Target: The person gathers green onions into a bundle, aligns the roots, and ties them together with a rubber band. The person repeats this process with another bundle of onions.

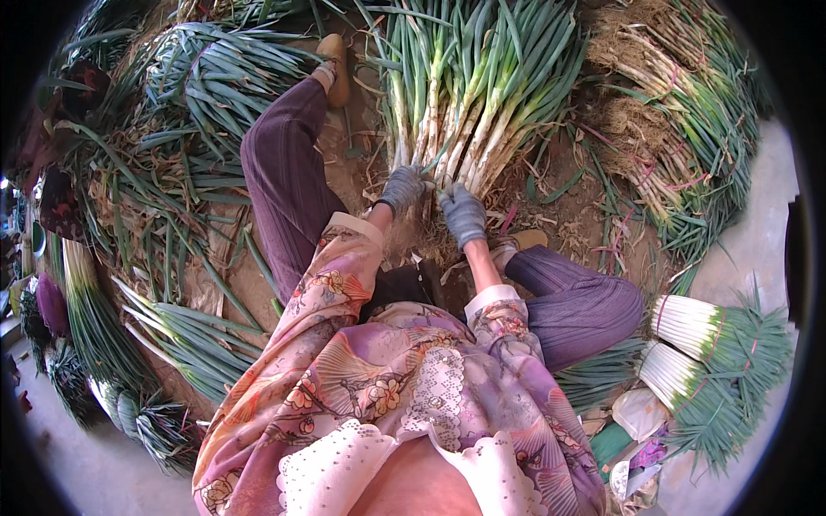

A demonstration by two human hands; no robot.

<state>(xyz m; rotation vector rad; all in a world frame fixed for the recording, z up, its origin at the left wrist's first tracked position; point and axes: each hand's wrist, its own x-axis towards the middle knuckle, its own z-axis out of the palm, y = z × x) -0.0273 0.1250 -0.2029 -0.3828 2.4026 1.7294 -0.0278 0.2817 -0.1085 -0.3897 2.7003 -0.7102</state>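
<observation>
A large heap of green onions (481, 97) lies fanned out before me, white stems toward me and leaves pointing away. Both hands wear grey knit gloves at the root end of the stems. My left hand (404, 188) has its fingers curled by the stem bases, left of centre. Close by on the right, my right hand (463, 214) is bent over the lower stems and roots. A thin green leaf strip runs between the two hands. Whether either hand grips a stem is hidden by the fingers and the roots.
Untrimmed onion bundles (658, 142) with roots lie at upper right. Cleaned, tied bundles (690, 322) sit at lower right beside bags (639, 413). A leafy tied bundle (219, 71) is at upper left. Loose onions (193, 342) and long bundles (103, 309) lie left. Leaf scraps cover the ground.
</observation>
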